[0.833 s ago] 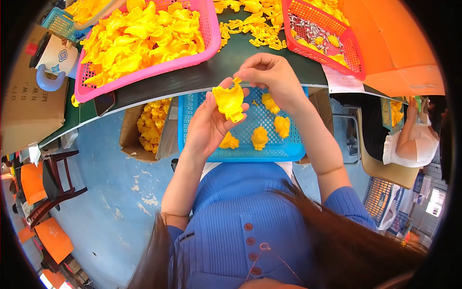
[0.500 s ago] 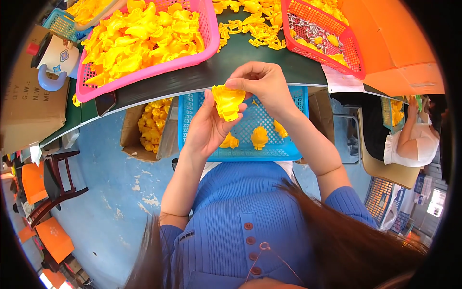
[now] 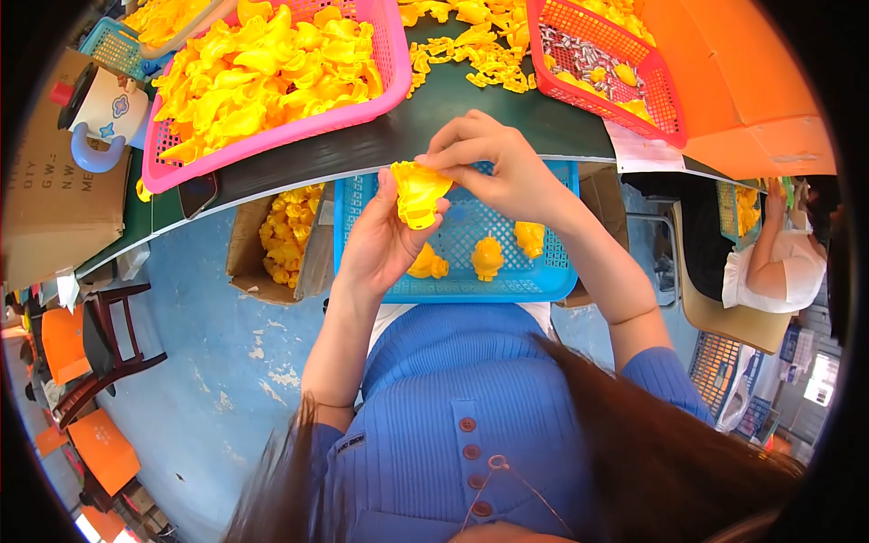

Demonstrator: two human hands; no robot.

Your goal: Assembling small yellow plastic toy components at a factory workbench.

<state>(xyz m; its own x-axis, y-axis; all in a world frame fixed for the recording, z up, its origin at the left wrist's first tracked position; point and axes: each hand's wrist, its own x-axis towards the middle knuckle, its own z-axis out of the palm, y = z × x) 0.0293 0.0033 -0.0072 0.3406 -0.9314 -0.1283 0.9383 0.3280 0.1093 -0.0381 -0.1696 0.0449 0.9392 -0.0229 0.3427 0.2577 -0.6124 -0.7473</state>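
A yellow moulded plastic shell (image 3: 419,196) rests in the fingers of my left hand (image 3: 367,249), its hollow-looking side up. The thumb lies along its left edge, and fingertips show at its right. From the upper right, my right hand (image 3: 498,167) pinches the shell's top edge between thumb and fingers; whether it also holds a small part is hidden. Beneath my hands is a blue mesh basket (image 3: 453,296) holding a few rounded yellow figures: one at left (image 3: 427,264), one in the middle (image 3: 488,260) and one at right (image 3: 529,239).
On the dark green table, a pink basket (image 3: 299,129) is heaped with yellow pieces. Loose yellow parts (image 3: 480,63) lie beside a red basket (image 3: 668,127) containing small metal cylinders. A mug (image 3: 109,109) and phone (image 3: 197,193) are at left. Another person (image 3: 769,262) sits at right.
Both hands have shifted slightly left with the yellow shell. My right hand's fingers have straightened over its top edge, and the right-hand figure in the blue basket is more exposed.
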